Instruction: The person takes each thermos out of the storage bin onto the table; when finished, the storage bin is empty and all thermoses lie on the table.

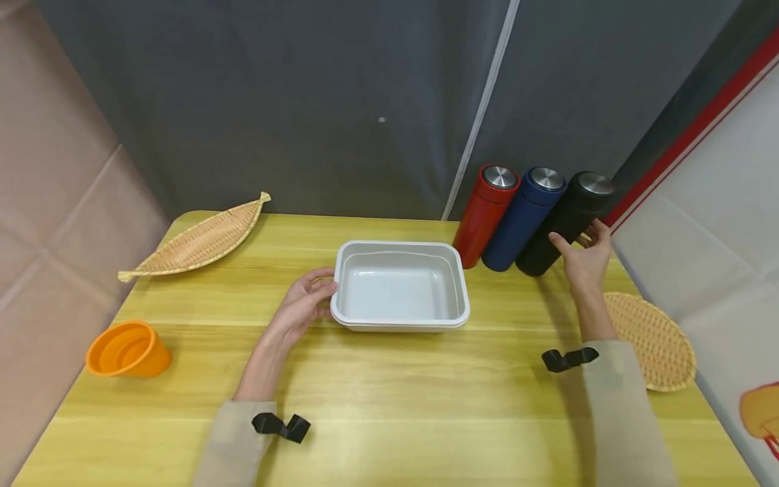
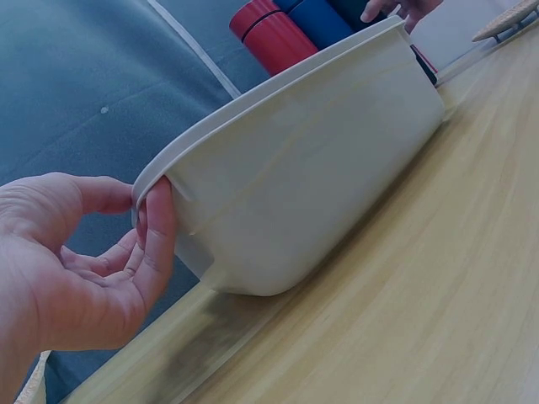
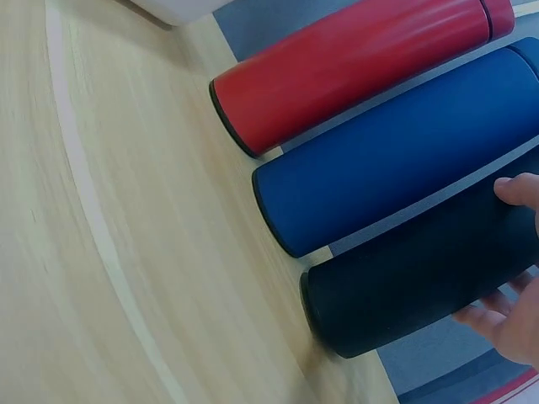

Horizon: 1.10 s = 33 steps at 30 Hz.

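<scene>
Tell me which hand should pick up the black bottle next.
Right. The right hand is already at the black bottle, thumb and fingers around its side. The left hand is across the table, pinching the rim of the white tray, with the red and blue bottles between.

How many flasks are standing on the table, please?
3, in a row at the back right: the red flask nearest the white tray, the blue flask in the middle, and the black flask by the right hand.
</scene>
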### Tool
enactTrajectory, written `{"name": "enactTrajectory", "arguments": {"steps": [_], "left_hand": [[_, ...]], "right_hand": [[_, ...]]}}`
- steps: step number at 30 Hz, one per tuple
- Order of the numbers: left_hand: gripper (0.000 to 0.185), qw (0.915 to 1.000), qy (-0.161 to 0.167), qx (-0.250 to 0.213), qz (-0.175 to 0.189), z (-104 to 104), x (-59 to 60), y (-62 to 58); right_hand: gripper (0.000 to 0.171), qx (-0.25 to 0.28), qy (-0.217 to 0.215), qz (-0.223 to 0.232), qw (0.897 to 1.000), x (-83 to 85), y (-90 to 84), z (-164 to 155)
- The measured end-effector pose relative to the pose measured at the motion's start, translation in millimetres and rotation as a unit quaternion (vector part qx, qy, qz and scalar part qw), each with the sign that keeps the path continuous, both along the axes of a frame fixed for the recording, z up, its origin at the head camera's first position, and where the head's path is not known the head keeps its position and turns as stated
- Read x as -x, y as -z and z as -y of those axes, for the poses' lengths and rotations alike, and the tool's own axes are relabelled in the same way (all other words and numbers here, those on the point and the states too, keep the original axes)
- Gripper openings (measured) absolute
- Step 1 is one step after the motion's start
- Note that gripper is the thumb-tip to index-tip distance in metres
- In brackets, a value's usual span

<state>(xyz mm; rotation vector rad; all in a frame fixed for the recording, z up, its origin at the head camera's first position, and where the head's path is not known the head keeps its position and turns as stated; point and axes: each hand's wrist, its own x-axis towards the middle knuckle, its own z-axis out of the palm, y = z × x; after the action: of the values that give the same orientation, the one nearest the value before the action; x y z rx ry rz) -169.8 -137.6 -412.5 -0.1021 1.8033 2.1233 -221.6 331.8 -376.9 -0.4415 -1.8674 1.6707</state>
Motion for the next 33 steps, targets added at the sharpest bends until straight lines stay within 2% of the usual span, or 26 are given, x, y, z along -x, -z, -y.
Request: {"name": "enactTrajectory", "arguments": {"steps": [5,12,21,33], "left_hand": [[0.049,1.0000,0.000,-0.003,0.002,0.3,0.0,0.5],[0.047,1.0000,0.001,-0.007,-0.001,0.8,0.1,1.4],[0.048,1.0000,0.002,-0.002,-0.008,0.6,0.9,3.3],[0.047,1.0000,-0.002,-0.004,-0.006,-0.2,1.2,3.6]], "right_hand": [[0.066,-0.012,-0.003,0.007,1.000,0.9,-2.5,-0.2],[0.066,0.014,-0.008,0.007,1.000,-1.3,-2.7,-0.9],[0.070,-0.032,-0.021,0.028,0.999,-2.2,2.1,-3.8],[0.067,-0.043,-0.042,0.023,0.998,1.3,3.9,-9.8]]}}
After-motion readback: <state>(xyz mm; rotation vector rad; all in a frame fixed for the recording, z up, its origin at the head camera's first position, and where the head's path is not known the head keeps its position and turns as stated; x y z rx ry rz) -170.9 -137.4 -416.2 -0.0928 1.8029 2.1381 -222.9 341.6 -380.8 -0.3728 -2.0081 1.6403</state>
